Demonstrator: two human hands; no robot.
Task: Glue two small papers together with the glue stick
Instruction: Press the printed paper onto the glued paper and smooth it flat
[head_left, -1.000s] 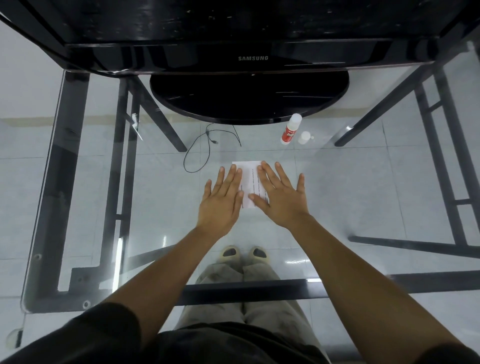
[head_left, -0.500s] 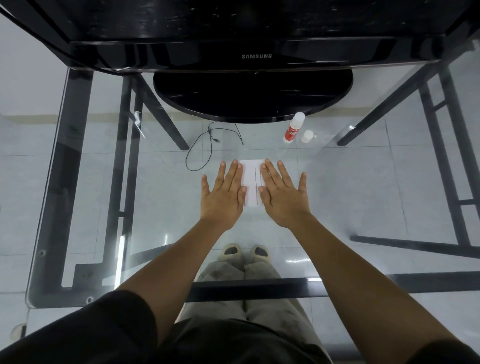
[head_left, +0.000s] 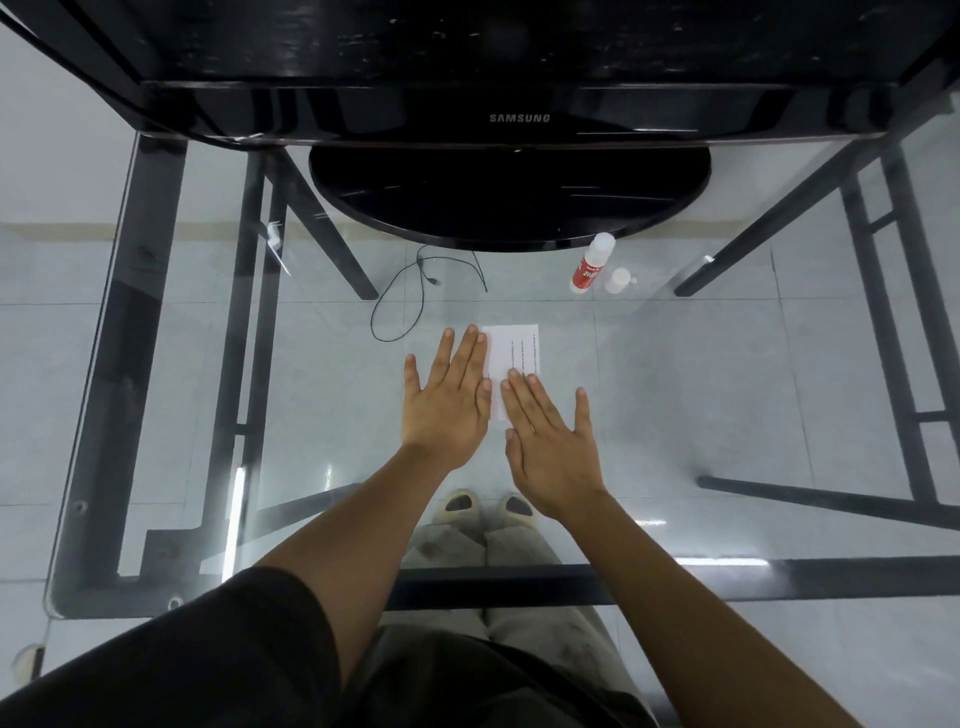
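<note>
Papers (head_left: 514, 353) lie flat on the glass table (head_left: 727, 395), centre, at 12 o'clock from my hands. I judge them feather-light, floppy and prone to skating on glass, so best pinned flat under the palms and lifted by an edge or corner. My left hand (head_left: 449, 400) is flat, fingers spread, its fingertips on the papers' left edge, gripping nothing. My right hand (head_left: 553, 447) is also flat and open, fingertips on the near edge, holding nothing. Glue stick (head_left: 591, 264) stands uncapped at 1 o'clock, its cap (head_left: 618, 280) just beside it, well apart from the papers.
</note>
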